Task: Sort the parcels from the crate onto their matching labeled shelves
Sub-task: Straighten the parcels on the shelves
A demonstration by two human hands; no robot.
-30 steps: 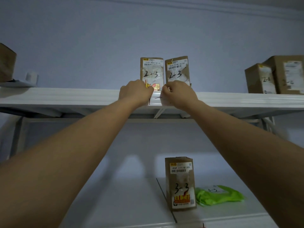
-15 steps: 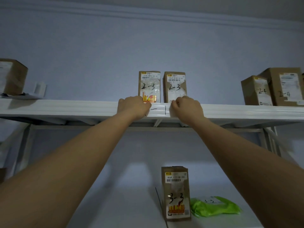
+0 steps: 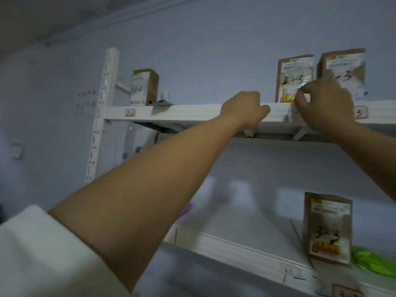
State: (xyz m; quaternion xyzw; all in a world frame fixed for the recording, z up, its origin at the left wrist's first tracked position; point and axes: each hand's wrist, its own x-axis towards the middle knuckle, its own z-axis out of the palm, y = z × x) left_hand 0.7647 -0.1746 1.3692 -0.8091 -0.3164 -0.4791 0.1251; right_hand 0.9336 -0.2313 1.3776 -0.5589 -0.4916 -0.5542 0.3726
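Two brown parcels marked 2-3 stand upright side by side on the white upper shelf [image 3: 192,112], the left one [image 3: 293,76] and the right one [image 3: 347,69]. My left hand [image 3: 244,110] is curled into a fist against the shelf's front edge, left of the parcels, and holds nothing. My right hand [image 3: 323,108] hangs loosely curled in front of the two parcels' lower parts and grips neither. A red-framed shelf tag [image 3: 360,112] shows partly beside my right hand. The crate is out of view.
A parcel marked 2-2 [image 3: 144,86] stands further left above its 2-2 tag [image 3: 130,113]. On the lower shelf [image 3: 235,249] stand a 3-3 parcel [image 3: 327,226] and a green bag [image 3: 375,262]. A perforated white post [image 3: 105,103] bounds the rack on the left.
The view has swung left, so the 2-3 parcels now sit at the right. My left hand has slid left along the shelf edge, and my right hand has lifted off it.
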